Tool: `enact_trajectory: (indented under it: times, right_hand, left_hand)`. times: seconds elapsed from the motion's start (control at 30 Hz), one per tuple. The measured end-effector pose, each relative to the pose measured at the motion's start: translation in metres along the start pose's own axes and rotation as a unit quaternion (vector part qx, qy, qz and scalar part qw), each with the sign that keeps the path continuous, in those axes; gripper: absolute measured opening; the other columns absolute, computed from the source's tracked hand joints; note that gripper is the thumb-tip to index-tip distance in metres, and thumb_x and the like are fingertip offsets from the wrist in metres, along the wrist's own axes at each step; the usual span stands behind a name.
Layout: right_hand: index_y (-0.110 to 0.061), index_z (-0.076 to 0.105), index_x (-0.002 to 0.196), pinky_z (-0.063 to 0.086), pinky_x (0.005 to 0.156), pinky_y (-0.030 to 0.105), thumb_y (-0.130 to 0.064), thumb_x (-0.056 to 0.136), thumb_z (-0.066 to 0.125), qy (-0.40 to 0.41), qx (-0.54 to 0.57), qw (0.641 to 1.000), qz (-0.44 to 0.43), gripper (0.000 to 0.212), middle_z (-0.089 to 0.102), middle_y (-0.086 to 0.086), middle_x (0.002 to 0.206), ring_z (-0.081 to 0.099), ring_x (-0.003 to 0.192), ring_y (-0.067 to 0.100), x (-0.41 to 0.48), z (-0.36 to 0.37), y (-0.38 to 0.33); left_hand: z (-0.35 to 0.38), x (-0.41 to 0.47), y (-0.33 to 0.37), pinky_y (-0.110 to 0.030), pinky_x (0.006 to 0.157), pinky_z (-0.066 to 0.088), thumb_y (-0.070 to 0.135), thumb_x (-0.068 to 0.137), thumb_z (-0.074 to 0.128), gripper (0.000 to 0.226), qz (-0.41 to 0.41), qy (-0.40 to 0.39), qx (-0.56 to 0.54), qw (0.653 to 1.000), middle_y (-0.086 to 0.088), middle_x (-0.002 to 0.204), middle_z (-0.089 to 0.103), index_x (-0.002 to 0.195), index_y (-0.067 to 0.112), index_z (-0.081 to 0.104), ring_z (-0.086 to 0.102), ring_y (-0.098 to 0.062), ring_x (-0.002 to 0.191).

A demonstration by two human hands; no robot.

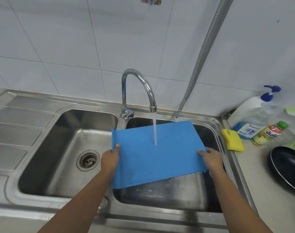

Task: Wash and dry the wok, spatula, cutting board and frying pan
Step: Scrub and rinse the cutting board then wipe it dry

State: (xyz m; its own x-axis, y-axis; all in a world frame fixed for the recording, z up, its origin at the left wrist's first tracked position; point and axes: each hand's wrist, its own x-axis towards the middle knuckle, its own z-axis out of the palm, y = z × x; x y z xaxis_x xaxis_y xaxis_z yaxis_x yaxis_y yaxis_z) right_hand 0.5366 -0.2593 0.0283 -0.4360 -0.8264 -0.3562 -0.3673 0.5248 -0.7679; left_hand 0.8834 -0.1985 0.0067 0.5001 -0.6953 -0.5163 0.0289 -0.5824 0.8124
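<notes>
Both arms reached forward, the left hand (109,158) gripping the blue cutting board (153,162) by its left edge, thumb on top, and the right hand (212,159) gripping the right edge likewise. Between them the board hung tilted over the sink's right basin (168,195), wet, dripping near the right hand. Water (154,130) from the chrome faucet (138,84) struck it just ahead of the hands. Right of the right hand sat a yellow sponge (232,139) and a black frying pan (288,167).

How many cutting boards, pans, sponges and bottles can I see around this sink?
Cutting board: 1
Frying pan: 1
Sponge: 1
Bottles: 2, a pump bottle and a green-capped bottle
Total: 5
</notes>
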Motion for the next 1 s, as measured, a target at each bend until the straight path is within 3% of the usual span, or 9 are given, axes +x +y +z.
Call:
enact_trajectory:
  times: [0.1,0.17,0.23,0.33,0.57,0.7,0.77,0.87,1.0]
  right_hand:
    - [-0.010,0.066,0.111,0.048,0.080,0.039,-0.019,0.087,0.067,0.013,-0.010,1.000,-0.001,0.026,0.064,0.007,0.101,0.060,0.091,0.027,0.004,-0.025,0.005]
    - [-0.007,0.068,0.110,0.051,0.079,0.040,-0.018,0.086,0.067,0.025,-0.016,1.000,-0.006,0.026,0.067,0.009,0.100,0.063,0.088,0.029,0.008,-0.041,0.007]
    - [-0.006,0.067,0.109,0.050,0.076,0.039,-0.017,0.085,0.067,0.036,-0.012,0.999,-0.009,0.026,0.068,0.009,0.100,0.062,0.086,0.029,0.011,-0.055,0.009]
    - [-0.011,0.066,0.115,0.041,0.074,0.033,-0.018,0.087,0.066,0.052,-0.026,0.998,-0.022,0.029,0.065,0.009,0.106,0.057,0.088,0.027,0.015,-0.069,0.008]
    - [-0.009,0.064,0.117,0.041,0.074,0.033,-0.019,0.088,0.065,0.023,-0.030,0.999,-0.020,0.031,0.065,0.010,0.107,0.057,0.089,0.027,0.024,-0.068,0.014]
    - [-0.007,0.064,0.115,0.048,0.078,0.037,-0.016,0.088,0.066,-0.028,0.028,0.999,0.026,0.028,0.066,0.012,0.107,0.062,0.093,0.029,0.026,-0.045,0.032]
    - [-0.006,0.065,0.111,0.048,0.076,0.037,-0.012,0.088,0.065,-0.062,0.053,0.995,0.060,0.023,0.067,0.012,0.104,0.062,0.089,0.028,0.023,-0.030,0.042]
    - [-0.004,0.068,0.101,0.053,0.079,0.041,-0.006,0.086,0.067,-0.096,0.060,0.990,0.083,0.015,0.069,0.014,0.097,0.065,0.085,0.029,0.015,-0.005,0.052]
    - [-0.006,0.069,0.091,0.052,0.073,0.035,-0.002,0.085,0.065,-0.139,0.076,0.982,0.103,0.008,0.069,0.011,0.090,0.064,0.081,0.028,0.000,0.019,0.053]
  left_hand:
    - [0.022,-0.007,0.000,-0.040,0.083,0.051,0.055,0.097,0.045,0.053,-0.014,-0.034,-0.015,0.999,-0.009,0.096,0.066,0.097,0.005,0.063,0.062,-0.028,0.090]
    - [0.037,-0.004,-0.005,-0.046,0.097,0.049,0.059,0.097,0.039,0.065,-0.041,-0.065,-0.031,0.997,-0.012,0.117,0.065,0.120,0.003,0.062,0.062,-0.031,0.106]
    - [0.050,-0.003,-0.013,-0.048,0.102,0.046,0.054,0.099,0.037,0.062,-0.073,-0.092,-0.062,0.991,-0.013,0.127,0.063,0.129,0.005,0.059,0.061,-0.031,0.112]
    - [0.067,-0.008,-0.019,-0.047,0.100,0.048,0.046,0.103,0.038,0.054,-0.109,-0.108,-0.083,0.985,-0.012,0.118,0.067,0.122,0.002,0.062,0.063,-0.031,0.106]
    - [0.068,-0.023,-0.013,-0.047,0.100,0.048,0.045,0.103,0.036,0.054,-0.122,-0.094,-0.077,0.985,-0.014,0.124,0.064,0.128,0.002,0.059,0.062,-0.033,0.108]
    - [0.053,-0.032,0.004,-0.042,0.096,0.045,0.044,0.104,0.033,0.053,-0.064,-0.034,-0.059,0.996,-0.011,0.122,0.060,0.127,0.002,0.056,0.057,-0.033,0.112]
    - [0.040,-0.035,0.010,-0.043,0.095,0.045,0.045,0.104,0.032,0.051,-0.021,0.007,-0.028,0.999,-0.011,0.118,0.060,0.120,0.004,0.059,0.056,-0.030,0.106]
    - [0.018,-0.039,0.018,-0.037,0.082,0.040,0.039,0.105,0.029,0.045,0.037,0.054,0.048,0.997,-0.011,0.101,0.057,0.102,0.006,0.059,0.052,-0.028,0.093]
    - [-0.009,-0.039,0.022,-0.032,0.080,0.030,0.036,0.106,0.027,0.042,0.064,0.083,0.112,0.988,-0.010,0.099,0.050,0.095,0.007,0.055,0.044,-0.024,0.091]
